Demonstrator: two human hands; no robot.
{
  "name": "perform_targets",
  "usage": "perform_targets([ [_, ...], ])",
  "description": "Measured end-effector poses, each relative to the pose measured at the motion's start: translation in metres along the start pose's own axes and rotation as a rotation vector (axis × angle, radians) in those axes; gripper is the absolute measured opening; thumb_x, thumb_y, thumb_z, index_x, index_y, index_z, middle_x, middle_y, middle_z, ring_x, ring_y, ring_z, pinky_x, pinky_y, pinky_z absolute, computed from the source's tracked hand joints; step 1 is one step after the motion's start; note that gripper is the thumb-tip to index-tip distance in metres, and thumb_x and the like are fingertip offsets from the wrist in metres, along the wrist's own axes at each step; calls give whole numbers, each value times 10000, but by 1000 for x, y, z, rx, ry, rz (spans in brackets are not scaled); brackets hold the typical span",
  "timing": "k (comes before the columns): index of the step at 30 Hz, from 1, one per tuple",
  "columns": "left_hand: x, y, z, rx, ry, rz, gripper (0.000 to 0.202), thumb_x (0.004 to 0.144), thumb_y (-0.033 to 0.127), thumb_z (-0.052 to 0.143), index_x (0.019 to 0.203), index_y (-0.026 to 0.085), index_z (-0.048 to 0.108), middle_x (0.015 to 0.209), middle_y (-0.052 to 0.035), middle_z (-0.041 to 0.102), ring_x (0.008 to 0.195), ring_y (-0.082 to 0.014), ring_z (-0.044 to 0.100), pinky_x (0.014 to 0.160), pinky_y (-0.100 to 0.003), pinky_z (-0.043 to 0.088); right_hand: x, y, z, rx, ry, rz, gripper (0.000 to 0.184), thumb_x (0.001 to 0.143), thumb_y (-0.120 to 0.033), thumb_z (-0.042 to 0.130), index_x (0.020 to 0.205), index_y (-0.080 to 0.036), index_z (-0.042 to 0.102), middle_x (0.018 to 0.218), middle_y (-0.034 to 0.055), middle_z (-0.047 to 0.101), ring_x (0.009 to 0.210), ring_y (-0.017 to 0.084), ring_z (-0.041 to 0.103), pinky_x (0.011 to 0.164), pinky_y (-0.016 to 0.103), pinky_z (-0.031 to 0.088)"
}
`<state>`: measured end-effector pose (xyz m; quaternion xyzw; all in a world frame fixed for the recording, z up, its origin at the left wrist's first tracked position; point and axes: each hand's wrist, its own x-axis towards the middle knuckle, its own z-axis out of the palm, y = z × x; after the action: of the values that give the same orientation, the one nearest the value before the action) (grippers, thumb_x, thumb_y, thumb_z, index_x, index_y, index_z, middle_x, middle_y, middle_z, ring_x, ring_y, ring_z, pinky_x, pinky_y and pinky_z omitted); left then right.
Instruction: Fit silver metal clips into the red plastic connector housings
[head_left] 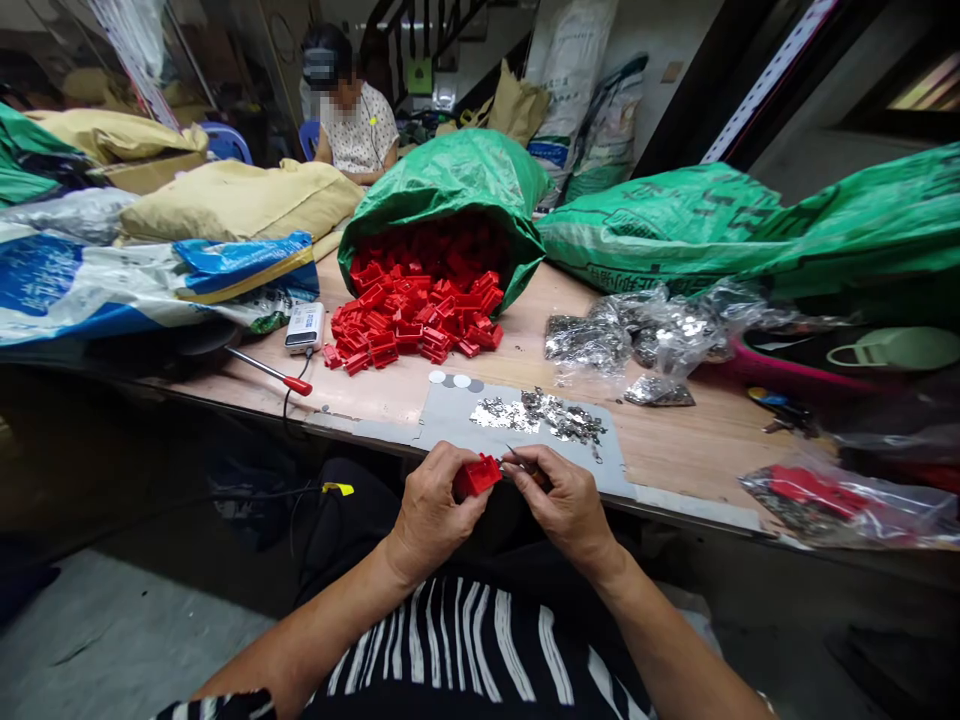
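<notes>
My left hand [431, 500] is closed around a small red plastic part [481, 474], a hollow box-like piece, held just off the table's front edge. Close beside it, my right hand [564, 502] pinches a thin pointed tool [537, 479] with a brownish handle. The tool's tip is near the right end of the red part; whether they touch is too small to tell. Beyond my hands, small shiny metal pieces [514, 414] lie in a loose pile on a grey mat [442, 430].
A green sack [457, 170] spills many red parts [420, 310] onto the table. Bags of metal pieces [589, 340] lie to the right. A white device [304, 328] and a red-handled rod [270, 370] are at left. A co-worker [364, 130] sits across the table.
</notes>
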<state>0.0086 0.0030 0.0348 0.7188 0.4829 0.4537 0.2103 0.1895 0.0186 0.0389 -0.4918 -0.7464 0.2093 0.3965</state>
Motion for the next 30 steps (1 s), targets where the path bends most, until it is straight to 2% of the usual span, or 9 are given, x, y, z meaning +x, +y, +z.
perform_targets([
  [5, -1, 0, 1, 10, 17, -8, 189, 763, 118, 629, 927, 198, 581, 835, -16, 604, 752, -139, 588, 672, -230, 472, -1, -3, 3, -31, 68, -39, 83, 907, -270, 550, 920, -228, 620, 857, 49, 691, 720, 168, 646, 651, 273, 517],
  [10, -2, 1, 3, 19, 24, 8, 197, 751, 94, 624, 917, 192, 583, 831, -19, 600, 760, -140, 586, 683, -232, 470, -2, -3, 4, -35, 15, -151, 64, 910, -222, 542, 898, -220, 605, 802, 40, 655, 682, 154, 612, 641, 265, 499],
  [18, -3, -3, 4, 16, 46, 67, 260, 739, 48, 621, 947, 200, 591, 820, -10, 599, 759, -136, 578, 671, -227, 473, -1, -5, 2, -10, -47, -202, 65, 896, -158, 548, 888, -206, 591, 761, 30, 630, 680, 150, 600, 620, 255, 491],
  [25, -6, -4, 6, 2, 28, 113, 296, 728, 28, 621, 967, 199, 591, 824, -12, 594, 751, -132, 577, 667, -222, 481, 0, -7, 0, 3, -114, -185, 105, 896, -128, 540, 890, -203, 613, 776, 33, 641, 719, 158, 613, 660, 263, 494],
  [30, -9, -4, 8, -20, 46, 107, 320, 712, 24, 641, 977, 196, 592, 827, -15, 608, 753, -135, 584, 654, -224, 480, 3, -10, -5, 90, -186, -111, 133, 922, -189, 515, 904, -195, 647, 820, 54, 652, 767, 169, 613, 688, 277, 487],
])
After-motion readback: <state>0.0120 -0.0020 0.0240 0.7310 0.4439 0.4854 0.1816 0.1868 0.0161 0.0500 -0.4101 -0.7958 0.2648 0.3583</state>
